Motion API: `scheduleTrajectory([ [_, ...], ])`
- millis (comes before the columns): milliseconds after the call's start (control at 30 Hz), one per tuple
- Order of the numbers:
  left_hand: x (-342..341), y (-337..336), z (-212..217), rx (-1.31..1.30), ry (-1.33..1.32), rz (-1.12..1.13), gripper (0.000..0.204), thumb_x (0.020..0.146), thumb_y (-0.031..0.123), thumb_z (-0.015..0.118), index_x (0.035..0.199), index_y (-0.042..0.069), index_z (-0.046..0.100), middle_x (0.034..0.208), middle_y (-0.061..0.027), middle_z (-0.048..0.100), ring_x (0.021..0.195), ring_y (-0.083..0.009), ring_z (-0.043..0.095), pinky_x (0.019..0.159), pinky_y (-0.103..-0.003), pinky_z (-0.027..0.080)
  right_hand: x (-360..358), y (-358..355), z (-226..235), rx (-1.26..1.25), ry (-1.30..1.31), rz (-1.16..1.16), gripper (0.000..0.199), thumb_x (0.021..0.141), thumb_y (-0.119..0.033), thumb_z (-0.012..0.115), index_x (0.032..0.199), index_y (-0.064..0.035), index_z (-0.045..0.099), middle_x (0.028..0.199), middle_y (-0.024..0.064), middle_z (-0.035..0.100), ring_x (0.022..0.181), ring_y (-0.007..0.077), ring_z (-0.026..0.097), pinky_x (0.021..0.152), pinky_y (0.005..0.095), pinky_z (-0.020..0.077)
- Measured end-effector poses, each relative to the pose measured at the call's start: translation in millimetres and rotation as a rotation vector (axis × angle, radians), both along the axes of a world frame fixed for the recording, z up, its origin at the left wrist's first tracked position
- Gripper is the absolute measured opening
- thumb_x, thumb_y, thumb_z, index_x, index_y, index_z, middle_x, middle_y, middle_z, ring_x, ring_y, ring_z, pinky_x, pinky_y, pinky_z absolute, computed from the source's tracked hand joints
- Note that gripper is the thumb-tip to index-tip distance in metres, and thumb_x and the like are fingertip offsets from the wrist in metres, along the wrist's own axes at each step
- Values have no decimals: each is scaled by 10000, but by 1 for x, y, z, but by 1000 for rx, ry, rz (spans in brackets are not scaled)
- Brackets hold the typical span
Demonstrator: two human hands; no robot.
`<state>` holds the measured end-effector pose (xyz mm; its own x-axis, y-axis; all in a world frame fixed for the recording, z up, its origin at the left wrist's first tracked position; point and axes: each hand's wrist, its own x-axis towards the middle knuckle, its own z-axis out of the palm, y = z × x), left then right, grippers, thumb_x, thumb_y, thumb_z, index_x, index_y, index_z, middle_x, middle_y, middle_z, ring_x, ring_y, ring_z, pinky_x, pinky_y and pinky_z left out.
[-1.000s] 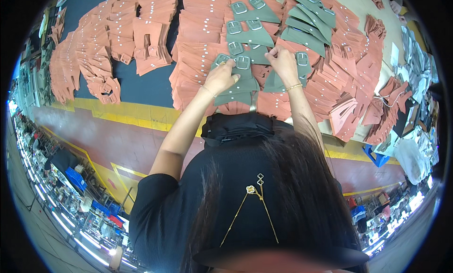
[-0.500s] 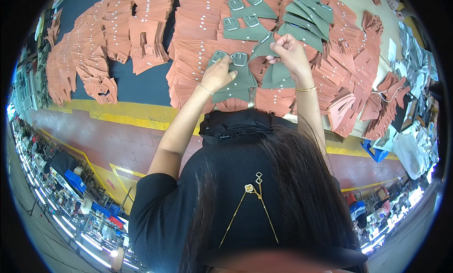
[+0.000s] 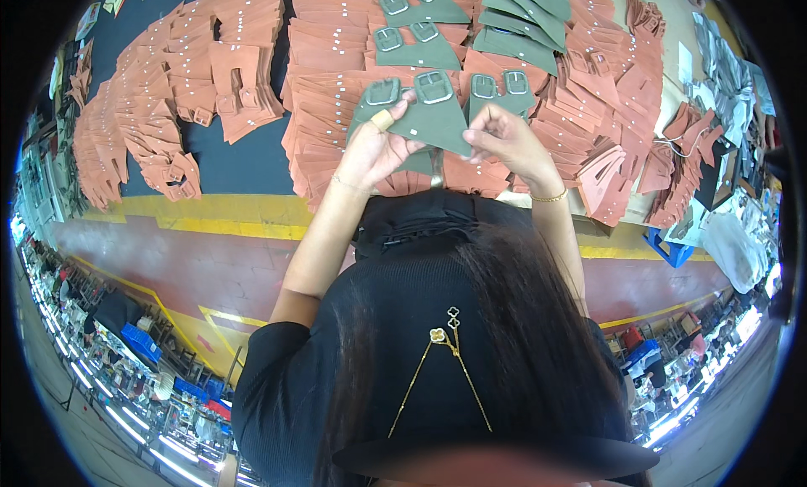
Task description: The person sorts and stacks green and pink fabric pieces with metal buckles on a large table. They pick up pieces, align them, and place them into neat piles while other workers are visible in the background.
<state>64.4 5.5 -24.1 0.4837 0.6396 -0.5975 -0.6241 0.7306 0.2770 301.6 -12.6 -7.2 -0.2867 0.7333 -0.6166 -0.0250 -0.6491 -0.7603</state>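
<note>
Above the stacks, a green flat piece (image 3: pixel 435 124) with metal buckles on its upper edge is lifted between my two hands. My left hand (image 3: pixel 377 150) grips its left side, the thumb on top near the buckles and a yellowish band round one finger. With bent fingers my right hand (image 3: pixel 511 144) pinches the piece's lower right corner. Behind my right hand lies another green piece with two buckles (image 3: pixel 499 85). Farther off are a buckled green piece (image 3: pixel 419 55) and one more (image 3: pixel 433 13). A fanned pile of green pieces (image 3: pixel 519 24) rests to their right.
Rows of overlapping orange pieces (image 3: pixel 328 83) cover much of the table, with more orange stacks (image 3: pixel 185 75) at the left on a dark surface (image 3: pixel 227 163). A tied orange bundle (image 3: pixel 685 146) lies right. Clear plastic bags (image 3: pixel 730 264) and a blue stand (image 3: pixel 668 247) are at the right edge.
My left hand has raised a green buckled piece toward me from the stack. My right hand has come down and left to its corner. The view has shifted slightly.
</note>
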Motion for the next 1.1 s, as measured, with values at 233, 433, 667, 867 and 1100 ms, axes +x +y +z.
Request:
scheduleTrajectory([
  [233,-25,5,-6,50,429,-81,356,947,168,564,1277,41,522,1263,-66,566,1098,-204,584,898,-410,510,75,-45,-73,-174,-529,-337,283,929,-233,607,981,44,580,833,143,670,718,191,695,592,275,569],
  [433,-22,1,-52,11,246,6,304,944,147,558,1232,47,545,1200,-90,591,1045,-214,613,899,-403,527,67,-45,-99,-303,-450,-428,371,902,-254,647,1036,75,541,811,151,664,651,204,685,540,278,566],
  [667,-21,-12,-91,-285,342,-18,248,987,192,491,1155,12,522,1098,-202,616,965,-276,650,814,-347,575,67,-41,-102,-235,-603,-434,313,879,-235,677,952,36,538,790,138,664,651,194,687,509,286,558],
  [867,-31,-7,-80,-194,464,-368,437,975,409,495,1105,-5,543,972,-207,673,821,-236,693,711,-302,585,74,-38,-91,-133,-583,-381,224,892,-184,650,877,16,549,819,144,677,678,185,696,538,275,559],
  [1100,-33,-7,-97,-202,512,-423,565,941,553,461,877,14,616,663,-76,646,518,-119,608,472,-242,507,60,-29,-51,-102,-627,-359,216,890,-172,575,872,42,560,812,175,690,687,210,705,567,280,562],
])
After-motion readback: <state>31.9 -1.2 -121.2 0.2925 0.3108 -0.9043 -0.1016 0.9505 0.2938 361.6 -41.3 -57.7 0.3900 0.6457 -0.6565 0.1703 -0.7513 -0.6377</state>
